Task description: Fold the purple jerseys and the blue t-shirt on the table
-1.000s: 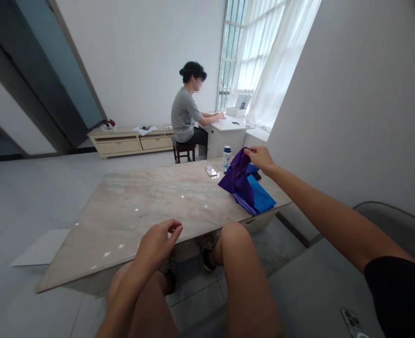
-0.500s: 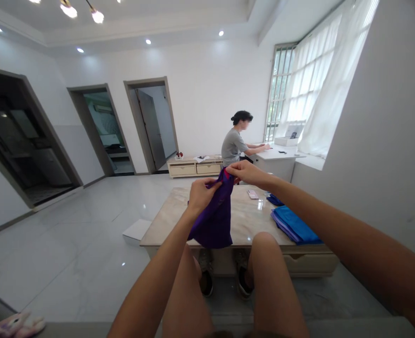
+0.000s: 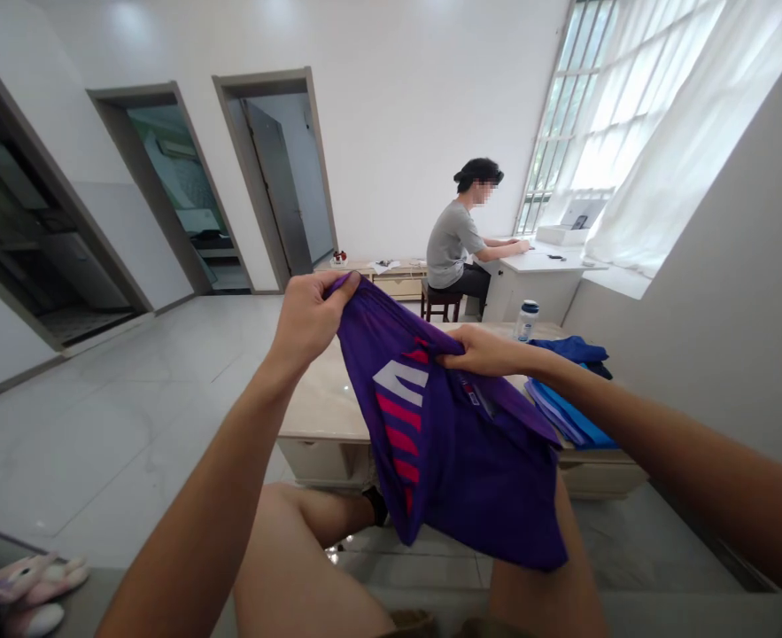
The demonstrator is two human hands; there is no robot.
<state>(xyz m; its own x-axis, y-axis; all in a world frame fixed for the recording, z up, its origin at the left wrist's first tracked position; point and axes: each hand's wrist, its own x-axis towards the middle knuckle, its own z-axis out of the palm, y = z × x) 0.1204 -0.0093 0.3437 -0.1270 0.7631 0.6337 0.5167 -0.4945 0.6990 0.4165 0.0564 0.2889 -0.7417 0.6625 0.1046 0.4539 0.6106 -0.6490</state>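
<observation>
A purple sports garment (image 3: pixel 476 478) with a red and white stripe pattern hangs between my hands above my knees. I cannot tell whether it is a shirt or shorts. At its upper left corner, the thumb and fingers of my left hand (image 3: pixel 311 319) pinch the cloth. My right hand (image 3: pixel 487 352) grips the upper edge further right, close to a small label. The fabric is stretched along the top between both hands, while its lower part drapes loosely over my right leg. Behind it, the garment hides part of the low table (image 3: pixel 321 394).
Folded blue and lilac clothes (image 3: pixel 573 412) lie on the table's right side, beside a dark blue cloth (image 3: pixel 573 348) and a white bottle with a blue cap (image 3: pixel 527 321). A person in a grey shirt (image 3: pixel 453 239) sits at a white desk (image 3: pixel 537 283). A plush toy (image 3: pixel 28 585) lies lower left.
My hands have moved apart, the left one going left and up. The bunched purple garment is now spread out, showing its stripes. My left knee has swung outward, and the view has tilted down.
</observation>
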